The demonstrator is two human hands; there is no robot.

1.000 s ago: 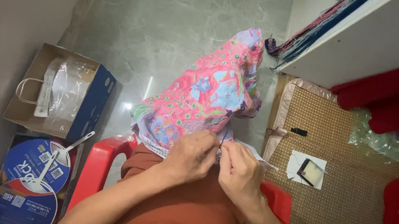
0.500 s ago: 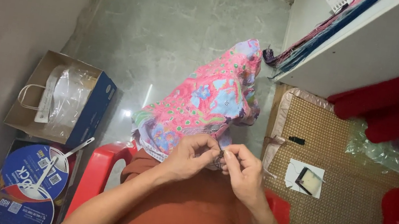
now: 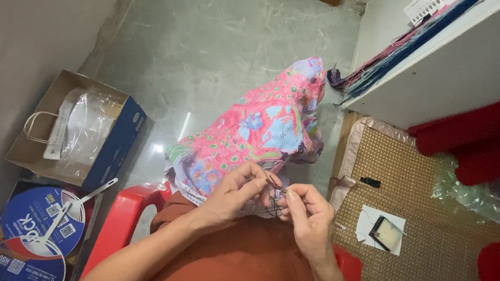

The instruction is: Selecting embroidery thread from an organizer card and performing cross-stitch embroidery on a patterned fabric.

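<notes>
Two bare hands met just above the person's lap, over an orange garment (image 3: 231, 275), with their fingertips almost touching. The left hand (image 3: 235, 192) was curled, its thumb and first fingers pinched on the near edge of a bright floral cloth (image 3: 257, 135), pink with blue and green patches. The right hand (image 3: 309, 217) was also closed in a pinch, holding a small thin dark thing at the same edge; it was too small to tell what kind of thing it was. The cloth lay bunched over the person's knees and ran away from the body toward the grey-green floor (image 3: 224, 45), its far end hanging close to a white shelf (image 3: 469, 67) that held a stack of folded dark and striped fabric (image 3: 392, 56). A red plastic chair (image 3: 121, 220) showed beneath the person, its edge visible on both sides of the body. On the person's left stood a blue and tan paper bag (image 3: 79, 129) with clear plastic inside, and nearer the body lay a round blue hand fan (image 3: 42, 229) with a white handle. On the right a woven mat (image 3: 428, 263) covered the floor, and on it rested a white slip of paper (image 3: 381, 229) with a small dark-framed object, a crumpled clear plastic wrapper (image 3: 477, 195), and a red cushion-like shape (image 3: 492, 135) against the shelf.
</notes>
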